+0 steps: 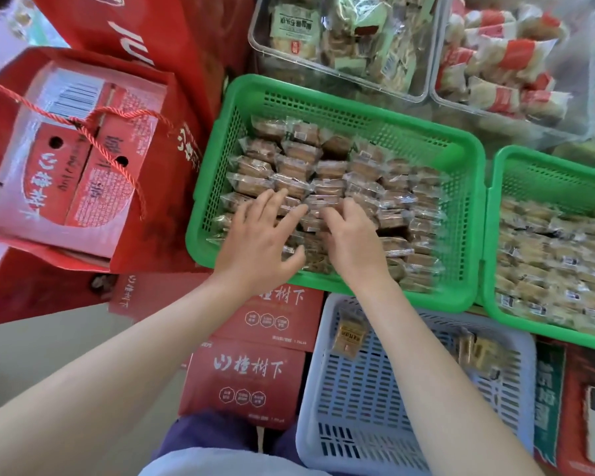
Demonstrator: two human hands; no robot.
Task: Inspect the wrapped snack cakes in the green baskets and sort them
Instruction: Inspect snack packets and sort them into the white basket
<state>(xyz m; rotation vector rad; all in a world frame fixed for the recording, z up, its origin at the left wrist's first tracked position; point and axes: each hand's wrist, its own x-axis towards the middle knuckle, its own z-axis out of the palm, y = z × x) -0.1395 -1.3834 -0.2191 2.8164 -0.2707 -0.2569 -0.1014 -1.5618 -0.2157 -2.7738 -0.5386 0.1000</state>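
A green basket [323, 94] in the middle holds several rows of brown snack cakes [327, 168] in clear wrappers. My left hand [258, 235] lies over the near left cakes with its fingers spread and fairly straight. Beside it, my right hand [352, 240] reaches into the same pile, fingers bent down among the wrappers; whether it holds one is hidden. A second green basket [495, 187] at the right holds paler wrapped cakes [557, 255].
A pale blue basket [358, 389] near me holds a few yellow-wrapped cakes [349, 333]. Red cartons [244, 379] and a red gift bag [73, 159] stand at the left. Clear bins of other snacks [344, 39] sit behind the green baskets.
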